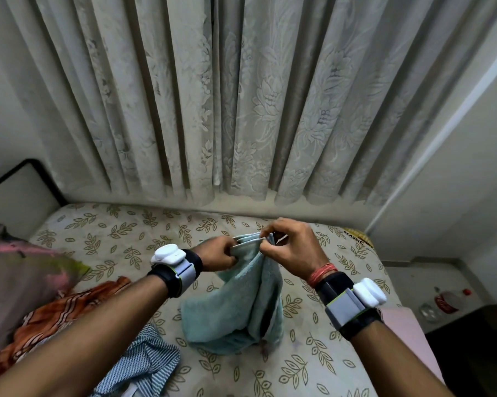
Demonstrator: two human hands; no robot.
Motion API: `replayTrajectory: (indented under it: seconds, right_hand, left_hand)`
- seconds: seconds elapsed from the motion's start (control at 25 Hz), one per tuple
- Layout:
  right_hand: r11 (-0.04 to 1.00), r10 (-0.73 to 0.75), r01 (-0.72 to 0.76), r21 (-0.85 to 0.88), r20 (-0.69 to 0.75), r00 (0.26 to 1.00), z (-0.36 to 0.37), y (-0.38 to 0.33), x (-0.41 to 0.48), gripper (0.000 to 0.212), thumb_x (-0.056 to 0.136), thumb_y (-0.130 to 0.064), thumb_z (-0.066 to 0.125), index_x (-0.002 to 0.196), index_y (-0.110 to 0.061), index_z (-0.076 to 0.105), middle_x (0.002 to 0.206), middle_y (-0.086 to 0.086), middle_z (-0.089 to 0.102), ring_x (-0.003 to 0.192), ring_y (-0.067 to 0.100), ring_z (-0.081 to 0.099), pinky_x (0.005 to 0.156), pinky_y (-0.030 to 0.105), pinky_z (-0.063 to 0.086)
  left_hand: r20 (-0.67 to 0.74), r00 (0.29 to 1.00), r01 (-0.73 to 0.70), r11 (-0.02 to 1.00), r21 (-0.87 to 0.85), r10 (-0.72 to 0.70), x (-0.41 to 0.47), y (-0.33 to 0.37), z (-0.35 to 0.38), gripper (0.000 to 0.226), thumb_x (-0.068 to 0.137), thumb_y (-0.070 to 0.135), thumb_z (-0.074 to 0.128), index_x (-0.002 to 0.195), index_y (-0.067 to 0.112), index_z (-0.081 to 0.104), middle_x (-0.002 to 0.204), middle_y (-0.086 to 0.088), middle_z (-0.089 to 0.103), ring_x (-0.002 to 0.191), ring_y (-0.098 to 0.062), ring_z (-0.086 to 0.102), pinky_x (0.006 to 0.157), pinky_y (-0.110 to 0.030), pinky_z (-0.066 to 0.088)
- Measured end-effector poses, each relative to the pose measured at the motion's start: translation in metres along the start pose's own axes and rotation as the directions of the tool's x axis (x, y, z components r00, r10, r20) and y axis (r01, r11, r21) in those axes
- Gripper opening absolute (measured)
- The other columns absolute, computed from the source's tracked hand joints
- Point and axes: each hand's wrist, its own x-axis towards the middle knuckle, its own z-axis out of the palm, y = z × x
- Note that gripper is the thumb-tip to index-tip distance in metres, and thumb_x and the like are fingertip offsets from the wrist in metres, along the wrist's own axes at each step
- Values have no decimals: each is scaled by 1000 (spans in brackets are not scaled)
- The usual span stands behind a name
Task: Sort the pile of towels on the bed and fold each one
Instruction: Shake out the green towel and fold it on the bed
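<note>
Teal towel (236,310) held up over the bed (121,224), both hands on its top edge

Over on the left an orange striped towel (70,310) and a blue striped towel (144,365) lie unfolded. The left hand (217,257) pinches the teal towel's top hem, fingers curled; the right hand (291,247) pinches the same hem just beside it. It hangs limp, looks soft, light and floppy, so I'd grab the corners.

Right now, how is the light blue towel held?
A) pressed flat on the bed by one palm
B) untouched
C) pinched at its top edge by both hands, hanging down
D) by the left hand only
C: the left hand and right hand both pinch the gathered top edge of the light blue towel, which hangs below them.
</note>
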Motion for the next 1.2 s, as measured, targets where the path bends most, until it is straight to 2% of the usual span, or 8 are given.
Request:
replayTrajectory:
  seconds: [0.2, 0.44, 0.52, 0.64, 0.76, 0.92, 1.04, 1.2]
  right_hand:
    - [993, 75, -59, 99, -166, 983, -29, 10, -5, 12, 75, -9, 79, 83, -17, 77, 80, -7, 73, 71, 11, 68, 68, 34, 60]
    - [994, 78, -63, 91, -172, 982, -38, 10, -12, 13, 76, -6, 80, 84, -17, 77, 83, -6, 72, 72, 13, 68, 68, 37, 60]
    - [995, 68, -53, 90, -171, 983, -39, 9, -14, 14, 76, -6, 80, 84, -17, 77, 83, -6, 72, 71, 14, 68, 68, 38, 60]
    - [993, 57, -41, 107, -153, 987, -39, 7, -14, 12, 77, -8, 80, 85, -16, 76, 84, -7, 72, 72, 12, 68, 68, 37, 60]
    - [994, 36, -20, 109, -143, 989, -34, 3, -12, 10, 79, -12, 79, 85, -19, 76, 84, -6, 72, 73, 14, 68, 67, 38, 60]
    - [995, 17, -5, 97, -127, 992, -30, -2, -10, 11, 78, -8, 78, 84, -17, 76, 81, -6, 70, 71, 12, 66, 66, 36, 59]
    - [996, -4, 16, 93, -121, 993, -27, -5, -11, 12, 78, -6, 78, 84, -16, 76, 81, -6, 70, 72, 12, 66, 66, 35, 59]
    - [995, -9, 21, 94, -131, 991, -27, -4, -12, 12, 78, -7, 78, 85, -16, 76, 82, -4, 71, 73, 14, 67, 66, 36, 59]
  left_hand:
    - [42, 982, 159, 929, 333, -182, -11, -44, 10, 30, 75, 33, 56, 103, 25, 65, 93, -2, 71, 84, -23, 67, 71, -30, 55]
    - [-209, 967, 197, 953, 231, -149, -21, -55, 23, 36, 73, 41, 52, 101, 24, 69, 95, 0, 70, 83, -22, 66, 69, -29, 55]
    - [-294, 951, 161, 963, 215, -93, -21, -62, 26, 40, 80, 48, 48, 99, 20, 69, 100, -1, 63, 87, -22, 62, 73, -29, 52]
    - [-233, 969, -26, 975, 220, 79, -24, -68, 30, 53, 97, 53, 34, 93, 12, 67, 97, 1, 46, 85, -16, 50, 78, -32, 47]
    - [-182, 963, -144, 952, 270, 198, -24, -61, 38, 51, 102, 48, 21, 98, 16, 61, 97, 3, 53, 88, -15, 45, 80, -34, 41]
    - [-197, 979, 11, 941, 337, 60, -16, -64, 47, 42, 91, 47, 38, 103, 15, 62, 105, -7, 64, 85, -24, 61, 71, -34, 50]
    - [-254, 967, 97, 923, 373, 1, -16, -62, 49, 42, 89, 42, 55, 121, 15, 54, 119, -8, 59, 101, -29, 62, 81, -36, 48]
    - [-336, 940, 262, 767, 586, -64, -15, -62, 52, 44, 91, 51, 53, 117, 16, 53, 113, -5, 69, 101, -26, 65, 90, -36, 39]
